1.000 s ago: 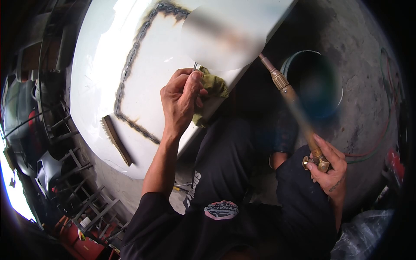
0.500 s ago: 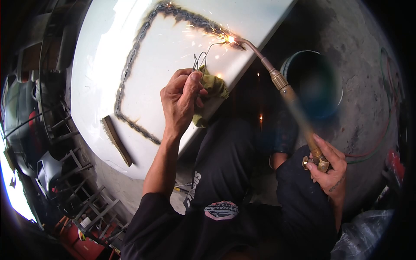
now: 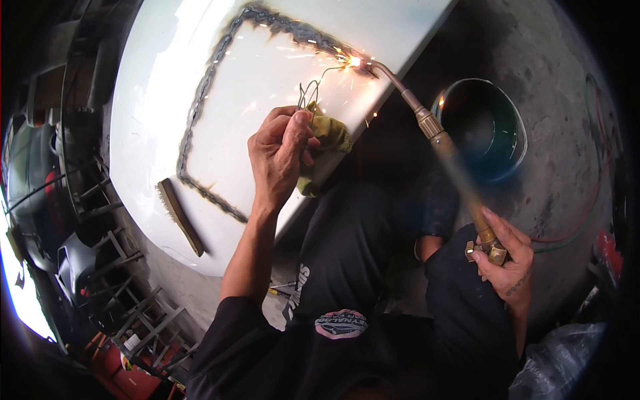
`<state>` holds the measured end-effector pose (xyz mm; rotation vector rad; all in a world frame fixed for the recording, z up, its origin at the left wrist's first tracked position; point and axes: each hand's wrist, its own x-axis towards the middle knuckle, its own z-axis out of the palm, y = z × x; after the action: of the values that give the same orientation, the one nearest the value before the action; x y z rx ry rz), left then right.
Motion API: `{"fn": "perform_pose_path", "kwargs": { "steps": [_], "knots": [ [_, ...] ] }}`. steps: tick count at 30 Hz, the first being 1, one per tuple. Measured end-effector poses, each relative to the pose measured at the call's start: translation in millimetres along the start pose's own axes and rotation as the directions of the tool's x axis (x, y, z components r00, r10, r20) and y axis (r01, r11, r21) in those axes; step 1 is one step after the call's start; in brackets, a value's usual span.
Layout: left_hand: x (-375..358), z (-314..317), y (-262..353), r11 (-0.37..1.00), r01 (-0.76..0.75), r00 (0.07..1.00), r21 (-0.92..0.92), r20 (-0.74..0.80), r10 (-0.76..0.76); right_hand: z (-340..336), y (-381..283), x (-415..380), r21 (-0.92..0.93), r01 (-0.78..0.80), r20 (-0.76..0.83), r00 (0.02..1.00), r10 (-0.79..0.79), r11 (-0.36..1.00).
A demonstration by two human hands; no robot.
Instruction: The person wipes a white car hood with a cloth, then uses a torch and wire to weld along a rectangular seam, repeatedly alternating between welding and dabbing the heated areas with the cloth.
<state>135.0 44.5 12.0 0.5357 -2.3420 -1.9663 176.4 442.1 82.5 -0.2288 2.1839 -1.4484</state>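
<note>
My left hand (image 3: 283, 150) pinches a bent welding wire (image 3: 309, 95), whose far end reaches the bright, sparking spot on the white panel (image 3: 227, 113). Closed around the brass handle of a gas welding torch (image 3: 455, 160) is my right hand (image 3: 505, 257). The torch's curved tip points at that same glowing spot, near the panel's right edge. A dark, scorched weld seam (image 3: 203, 93) runs along several sides of a rectangle on the panel. Beside my left hand lies a crumpled olive-green cloth (image 3: 331, 133), partly hidden by my fingers.
A wire brush (image 3: 179, 217) with a wooden handle rests on the panel's lower left. On the floor to the right stands a dark green bucket (image 3: 481, 130). Hoses (image 3: 587, 217) run along the far right. Metal racks (image 3: 143, 313) and a car (image 3: 40, 180) are at left.
Both hands stay almost in place, with the wire and torch still meeting at the seam. The sparks spread differently, and the bucket's rim and inside show more clearly.
</note>
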Motion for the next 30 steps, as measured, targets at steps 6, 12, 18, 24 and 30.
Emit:
{"fn": "perform_pose_path", "kwargs": {
  "steps": [6,12,18,24,30],
  "knots": [
    [-3.8,-4.1,4.9,0.995,-0.101,0.993,-0.009,-0.062,0.1,-5.5,7.8,-6.1,0.115,0.021,-0.005,1.0,-0.02,0.993],
    [18.8,-69.1,-4.8,0.723,-0.183,0.852,0.666,-0.259,0.454,-12.8,10.9,-22.0,0.477,0.182,-0.241,0.968,-0.07,0.86],
    [45.3,-116.7,-34.9,0.503,-0.109,0.81,0.858,-0.217,0.546,-31.1,14.5,-21.9,0.462,0.276,-0.302,0.942,-0.143,0.843],
    [45.2,-115.5,-39.6,0.415,-0.12,0.811,0.902,-0.152,0.564,-30.3,11.8,-26.2,0.447,0.26,-0.342,0.934,-0.105,0.856],
    [26.8,-82.7,-26.6,0.657,-0.287,0.841,0.697,-0.145,0.522,-25.6,8.5,-27.8,0.445,0.156,-0.258,0.965,-0.04,0.882]
  ]
}}
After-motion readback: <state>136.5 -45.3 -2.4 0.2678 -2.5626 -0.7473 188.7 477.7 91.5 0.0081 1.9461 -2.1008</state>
